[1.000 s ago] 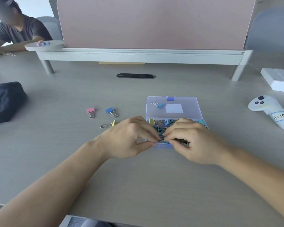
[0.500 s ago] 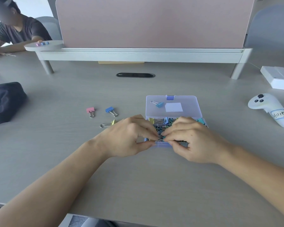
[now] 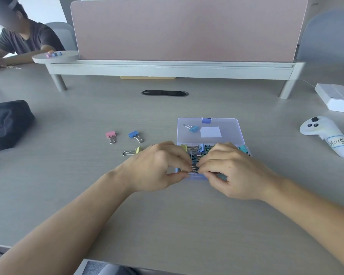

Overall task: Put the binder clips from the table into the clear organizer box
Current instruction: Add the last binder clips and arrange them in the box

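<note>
The clear organizer box (image 3: 195,176) lies on the table with its lid (image 3: 226,133) folded back. Several coloured binder clips fill it. My left hand (image 3: 157,165) and my right hand (image 3: 230,169) meet over the box's near edge, and both pinch the wire handles of one binder clip (image 3: 194,170) there. A pink clip (image 3: 111,135), a blue clip (image 3: 134,135) and a yellow clip (image 3: 133,151) lie on the table left of the box. A light-blue clip (image 3: 192,128) rests on the open lid.
A white controller (image 3: 326,135) lies to the right, with a white box (image 3: 338,97) behind it. A black bag (image 3: 6,124) sits at the left edge. A shelf with a pink divider (image 3: 183,28) runs along the back. Another person (image 3: 22,40) sits at the far left.
Both hands stay together over the box's near edge, shifting only slightly as their fingers work on the clip.
</note>
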